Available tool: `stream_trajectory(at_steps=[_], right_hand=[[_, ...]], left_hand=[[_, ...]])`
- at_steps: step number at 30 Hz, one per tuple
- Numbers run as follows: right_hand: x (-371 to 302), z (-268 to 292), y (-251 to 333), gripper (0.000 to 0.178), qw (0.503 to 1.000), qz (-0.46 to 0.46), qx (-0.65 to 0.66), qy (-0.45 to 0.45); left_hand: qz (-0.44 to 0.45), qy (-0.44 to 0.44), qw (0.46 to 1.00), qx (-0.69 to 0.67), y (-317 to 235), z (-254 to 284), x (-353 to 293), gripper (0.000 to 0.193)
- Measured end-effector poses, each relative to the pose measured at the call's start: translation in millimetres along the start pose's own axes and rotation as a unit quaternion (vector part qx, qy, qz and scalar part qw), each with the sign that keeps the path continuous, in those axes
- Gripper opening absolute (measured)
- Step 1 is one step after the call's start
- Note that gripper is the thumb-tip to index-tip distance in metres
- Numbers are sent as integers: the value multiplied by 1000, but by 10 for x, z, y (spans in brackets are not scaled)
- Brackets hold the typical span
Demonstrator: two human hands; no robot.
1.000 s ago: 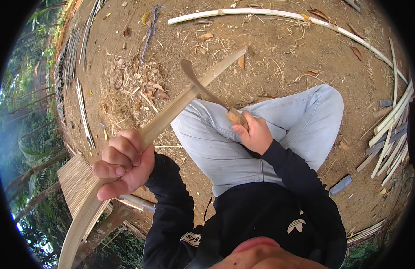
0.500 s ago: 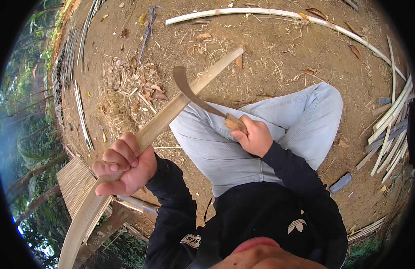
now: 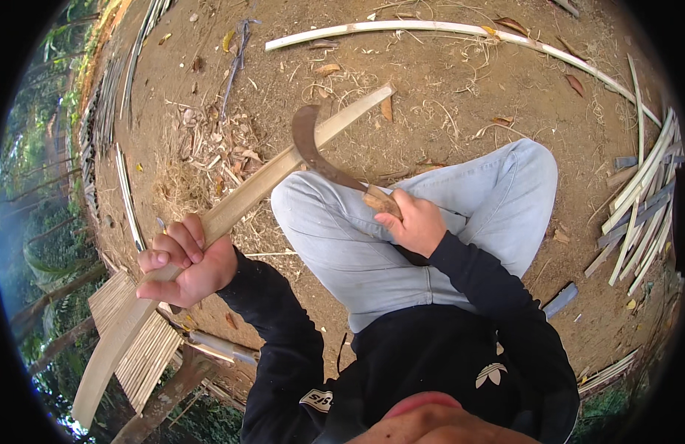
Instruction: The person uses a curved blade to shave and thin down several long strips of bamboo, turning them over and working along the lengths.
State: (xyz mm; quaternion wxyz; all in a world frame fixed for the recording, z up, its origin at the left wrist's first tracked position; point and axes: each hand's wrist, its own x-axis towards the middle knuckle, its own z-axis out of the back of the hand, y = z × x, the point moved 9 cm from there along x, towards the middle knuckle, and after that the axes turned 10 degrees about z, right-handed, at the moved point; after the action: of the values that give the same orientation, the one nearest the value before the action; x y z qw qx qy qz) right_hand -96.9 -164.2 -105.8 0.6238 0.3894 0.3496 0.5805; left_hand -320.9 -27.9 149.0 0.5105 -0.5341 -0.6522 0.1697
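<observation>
A long pale strip of split wood or bamboo [image 3: 239, 206] runs from the lower left up past my left knee. My left hand [image 3: 187, 263] is wrapped round it, with a good length sticking out on either side. My right hand [image 3: 415, 224] grips the short wooden handle of a sickle [image 3: 329, 169]. Its dark, rusty blade hooks upward and crosses the strip near the far end; the edge appears to touch the wood. My crossed legs in pale jeans [image 3: 402, 244] lie beneath the sickle handle.
Shavings and dry leaves [image 3: 213, 140] are heaped beyond the strip. A long pale pole [image 3: 387, 27] lies on the dirt ahead. Bundled split strips [image 3: 646, 211] are piled at the right. A slatted panel [image 3: 146, 355] and a bamboo piece [image 3: 222, 344] lie at lower left.
My left hand has drawn the strip a little toward the lower left. The sickle blade has turned slightly and now meets the strip nearer its far end.
</observation>
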Motion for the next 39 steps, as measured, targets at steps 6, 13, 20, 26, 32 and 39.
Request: stream_trajectory(at_steps=[6,13,20,26,32,39], right_hand=[[119,0,-378,50,995,-99,-14,-9],[-20,-190,-273,49,996,-79,16,-34],[-89,236,-246,48,988,-136,-22,-74],[-199,718,-257,38,966,-75,35,-244],[-372,502,107,46,985,-8,135,-104],[-524,53,633,50,990,48,100,82]], left_hand=[[3,-4,1000,18,-1,26,12,50],[-19,-41,999,15,-24,5,-150,51],[-45,-10,999,-5,-171,-68,-344,50],[-45,47,993,-101,-425,-228,-429,49],[-51,115,992,-33,-344,-446,-577,50],[-75,101,992,24,-759,-551,-793,53]])
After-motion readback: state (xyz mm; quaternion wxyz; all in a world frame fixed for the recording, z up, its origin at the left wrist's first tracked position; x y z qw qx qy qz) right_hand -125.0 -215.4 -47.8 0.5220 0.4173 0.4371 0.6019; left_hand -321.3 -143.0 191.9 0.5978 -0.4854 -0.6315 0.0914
